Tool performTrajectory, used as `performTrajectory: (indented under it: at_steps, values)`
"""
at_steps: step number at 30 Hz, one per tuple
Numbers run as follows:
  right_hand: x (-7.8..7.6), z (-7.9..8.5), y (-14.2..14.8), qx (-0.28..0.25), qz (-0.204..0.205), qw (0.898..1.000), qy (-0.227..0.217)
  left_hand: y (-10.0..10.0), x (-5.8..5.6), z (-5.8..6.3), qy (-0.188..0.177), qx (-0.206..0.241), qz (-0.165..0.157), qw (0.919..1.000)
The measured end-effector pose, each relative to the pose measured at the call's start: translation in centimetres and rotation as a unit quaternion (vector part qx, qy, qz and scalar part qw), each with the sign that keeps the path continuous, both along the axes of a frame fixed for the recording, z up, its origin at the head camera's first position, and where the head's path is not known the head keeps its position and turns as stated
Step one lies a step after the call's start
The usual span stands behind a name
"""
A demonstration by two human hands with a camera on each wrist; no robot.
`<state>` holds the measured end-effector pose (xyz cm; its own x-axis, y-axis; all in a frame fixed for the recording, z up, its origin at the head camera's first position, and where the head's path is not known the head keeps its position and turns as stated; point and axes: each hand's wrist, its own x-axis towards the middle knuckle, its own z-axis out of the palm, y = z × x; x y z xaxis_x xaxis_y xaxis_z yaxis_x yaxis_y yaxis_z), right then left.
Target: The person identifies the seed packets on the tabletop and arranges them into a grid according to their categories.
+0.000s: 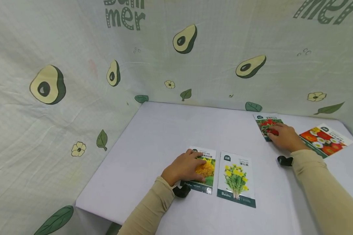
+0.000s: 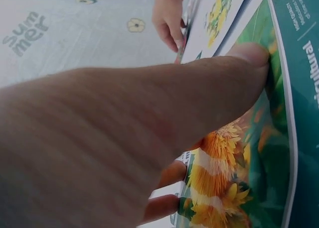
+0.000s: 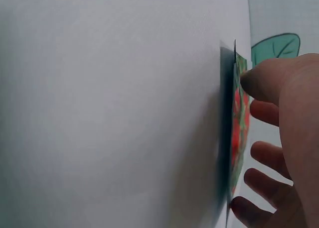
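Note:
My left hand (image 1: 183,167) rests on a sunflower seed packet (image 1: 209,173), its fingers spread over the printed face. In the left wrist view the thumb (image 2: 234,63) lies across the packet near its green lower band. Farther right, my right hand (image 1: 286,138) touches a seed packet with a red pepper-like picture (image 1: 264,122) near the table's back edge. Thumb and fingers stand apart on its face in the right wrist view, and a dark shadow runs along the packet's edge (image 3: 238,133). Both packets are partly hidden by the hands.
A dandelion seed packet (image 1: 236,178) lies just right of the sunflower one. Beyond the right wrist lies a packet with red, orange and white flowers (image 1: 326,139), turned at an angle. An avocado-print cloth (image 1: 211,85) hangs behind the white table (image 1: 170,127).

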<state>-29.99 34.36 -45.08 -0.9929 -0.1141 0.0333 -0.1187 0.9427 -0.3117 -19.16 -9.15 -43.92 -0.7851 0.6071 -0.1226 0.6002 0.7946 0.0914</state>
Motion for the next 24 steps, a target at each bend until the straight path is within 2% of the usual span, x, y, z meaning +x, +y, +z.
performTrajectory:
  at_steps: [6, 13, 19, 24]
  values:
    - [-0.7, -0.3, 0.5, 0.001, -0.010, 1.000, 0.000, -0.1, -0.1, 0.0, -0.022, 0.014, 0.005, 0.9997]
    - [-1.4, 0.4, 0.5, -0.010, 0.019, 1.000, 0.000, -0.2, 0.1, 0.0, -0.024, 0.019, 0.010, 0.9995]
    - [-1.5, 0.0, 0.9, -0.002, 0.003, 0.999, -0.051, -0.2, 0.2, 0.0, -0.032, 0.020, 0.012, 0.9992]
    - [-1.5, -0.1, 1.3, -0.003, 0.005, 0.998, -0.062, -0.1, 0.1, 0.0, -0.021, 0.019, 0.004, 0.9996]
